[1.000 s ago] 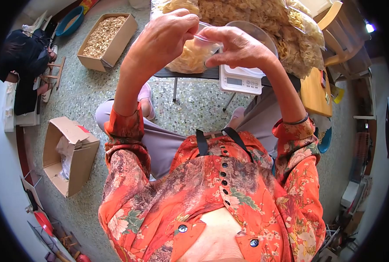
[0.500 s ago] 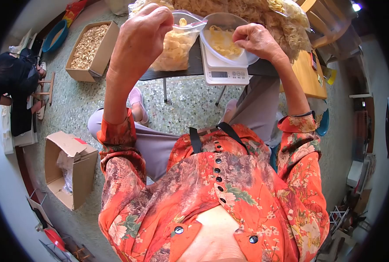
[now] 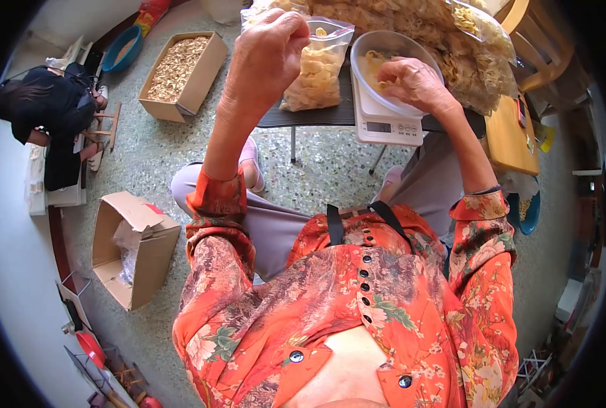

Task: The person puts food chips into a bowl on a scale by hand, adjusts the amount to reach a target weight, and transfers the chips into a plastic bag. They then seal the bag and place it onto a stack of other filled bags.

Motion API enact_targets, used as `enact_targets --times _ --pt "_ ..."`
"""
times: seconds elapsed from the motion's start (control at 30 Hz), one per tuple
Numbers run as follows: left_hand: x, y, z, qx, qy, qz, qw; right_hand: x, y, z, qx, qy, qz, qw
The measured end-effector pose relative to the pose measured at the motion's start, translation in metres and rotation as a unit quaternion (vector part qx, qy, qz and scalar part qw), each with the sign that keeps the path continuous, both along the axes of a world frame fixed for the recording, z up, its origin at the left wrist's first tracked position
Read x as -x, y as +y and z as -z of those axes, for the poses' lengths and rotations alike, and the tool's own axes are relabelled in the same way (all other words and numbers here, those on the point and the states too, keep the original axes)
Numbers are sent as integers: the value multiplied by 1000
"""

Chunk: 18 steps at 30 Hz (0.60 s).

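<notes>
My left hand [image 3: 265, 61] is raised with its fingers closed at the top left edge of a clear zip bag [image 3: 320, 81]. Pale yellow dried, curled pieces fill the bag, which stands upright on a dark table. My right hand [image 3: 415, 85] reaches into a clear plastic bowl [image 3: 431, 58], its fingers bent together around some dried yellow pieces [image 3: 374, 64] there; the fingertips are partly hidden. Beneath the bowl is a white kitchen scale [image 3: 389, 130] with a small display, too small to read.
Behind the bowl lies a large pile of bagged dried pieces [image 3: 452, 75]. A wooden stool [image 3: 510, 143] stands on the right. Leftward are a carton of brown dried pieces [image 3: 180, 71], an opened carton [image 3: 153, 255] holding plastic, and a seated person in black [image 3: 51, 115].
My right hand has come down lower into the bowl, over the yellow pieces. My left hand stays by the bag's top. The whole view has shifted, so everything appears farther right.
</notes>
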<state>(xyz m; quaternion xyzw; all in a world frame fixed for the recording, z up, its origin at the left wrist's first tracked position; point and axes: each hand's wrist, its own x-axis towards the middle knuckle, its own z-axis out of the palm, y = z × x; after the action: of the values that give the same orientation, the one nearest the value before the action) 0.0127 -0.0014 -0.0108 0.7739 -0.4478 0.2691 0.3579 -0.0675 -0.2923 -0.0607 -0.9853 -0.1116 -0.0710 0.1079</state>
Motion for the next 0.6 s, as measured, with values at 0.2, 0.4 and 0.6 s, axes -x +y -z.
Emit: enact_targets --times 0.2,0.4,0.6 --pt "-9 2 3 21 40 18 999 4 -4 -15 -72 -11 55 996" --pt "-3 12 -5 -30 122 79 989 4 -27 -20 -278 -7 65 958" --pt "6 14 -11 -73 126 91 985 3 -32 -33 -382 -5 16 924"
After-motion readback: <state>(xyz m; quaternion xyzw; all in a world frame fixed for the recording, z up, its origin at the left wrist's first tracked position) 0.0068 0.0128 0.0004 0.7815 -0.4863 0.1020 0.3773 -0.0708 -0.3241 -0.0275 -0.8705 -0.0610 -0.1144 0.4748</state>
